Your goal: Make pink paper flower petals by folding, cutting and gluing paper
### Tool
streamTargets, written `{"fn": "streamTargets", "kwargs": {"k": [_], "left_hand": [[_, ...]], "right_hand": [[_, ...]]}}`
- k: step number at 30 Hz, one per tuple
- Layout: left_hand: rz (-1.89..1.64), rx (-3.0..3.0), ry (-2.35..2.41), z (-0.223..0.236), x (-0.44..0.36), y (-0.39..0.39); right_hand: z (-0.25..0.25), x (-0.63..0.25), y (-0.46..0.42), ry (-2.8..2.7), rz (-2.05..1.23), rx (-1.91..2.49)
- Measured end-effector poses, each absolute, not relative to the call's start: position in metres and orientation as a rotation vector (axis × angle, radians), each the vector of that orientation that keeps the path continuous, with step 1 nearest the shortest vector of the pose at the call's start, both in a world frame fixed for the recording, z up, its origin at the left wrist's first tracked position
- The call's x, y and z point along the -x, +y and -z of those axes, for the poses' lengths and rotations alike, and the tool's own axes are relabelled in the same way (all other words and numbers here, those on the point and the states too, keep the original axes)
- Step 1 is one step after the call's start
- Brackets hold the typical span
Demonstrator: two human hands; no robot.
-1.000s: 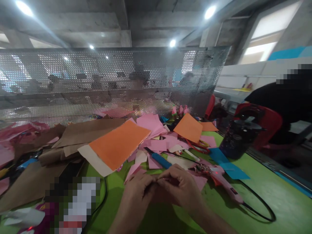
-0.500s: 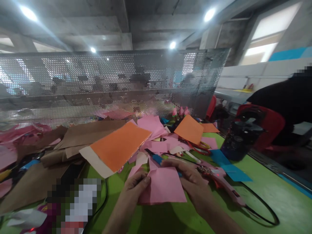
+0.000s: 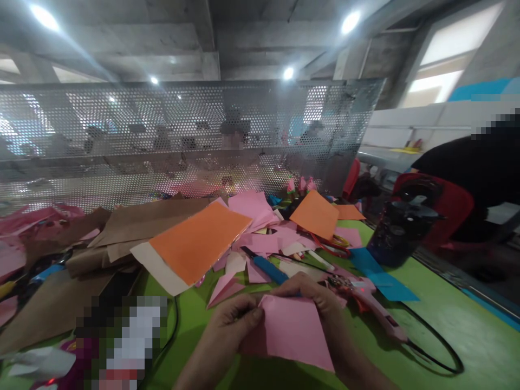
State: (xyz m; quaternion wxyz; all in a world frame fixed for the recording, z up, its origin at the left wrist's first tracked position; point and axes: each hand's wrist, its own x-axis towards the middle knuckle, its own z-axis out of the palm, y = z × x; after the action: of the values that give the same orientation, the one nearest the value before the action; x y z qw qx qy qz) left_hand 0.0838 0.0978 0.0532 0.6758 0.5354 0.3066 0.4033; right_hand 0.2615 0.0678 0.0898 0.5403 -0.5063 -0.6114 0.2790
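Observation:
A folded square of pink paper (image 3: 296,330) is held low over the green table in front of me. My left hand (image 3: 233,322) pinches its left edge between thumb and fingers. My right hand (image 3: 320,303) curls round the far right edge, partly behind the sheet, where its fingertips are hidden. Just beyond the hands lies a blue-handled tool (image 3: 268,268) with a dark tip; its near end is covered by my right hand. A pink glue gun (image 3: 376,303) with a small red light rests to the right, its black cord looping forward.
Orange sheets (image 3: 201,244), brown paper (image 3: 146,222) and pink scraps pile across the back. A blue strip (image 3: 384,276) and a dark bucket (image 3: 400,235) stand right. Behind is a perforated metal screen (image 3: 182,135). A person in black (image 3: 479,157) is at far right.
The pink paper has turned and moved slightly right and down, its lower right corner dropping. My right hand has closed in on its far edge, and my left hand has shifted right.

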Motion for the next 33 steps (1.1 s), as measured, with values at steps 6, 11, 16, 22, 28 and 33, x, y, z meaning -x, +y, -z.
{"fn": "streamTargets", "kwargs": {"k": [6, 11, 16, 22, 28, 33], "left_hand": [[-0.903, -1.2, 0.707, -0.051, -0.081, 0.098], [-0.871, -1.213, 0.672, -0.057, -0.081, 0.095], [-0.887, -1.356, 0.753, -0.059, -0.082, 0.095], [-0.9, -1.457, 0.718, -0.057, -0.082, 0.095], [-0.944, -1.564, 0.688, -0.062, -0.084, 0.089], [-0.972, -1.598, 0.752, -0.063, -0.085, 0.09]], "right_hand": [[-0.088, -0.261, 0.065, -1.516, -0.55, 1.124], [-0.086, -0.262, 0.067, -1.645, -0.503, 1.106], [-0.084, -0.265, 0.068, -1.755, -0.34, 1.067], [-0.084, -0.265, 0.069, -1.836, -0.103, 1.011], [-0.082, -0.267, 0.07, -1.804, -0.037, 1.043], [-0.081, -0.267, 0.069, -1.758, -0.099, 1.084]]}}
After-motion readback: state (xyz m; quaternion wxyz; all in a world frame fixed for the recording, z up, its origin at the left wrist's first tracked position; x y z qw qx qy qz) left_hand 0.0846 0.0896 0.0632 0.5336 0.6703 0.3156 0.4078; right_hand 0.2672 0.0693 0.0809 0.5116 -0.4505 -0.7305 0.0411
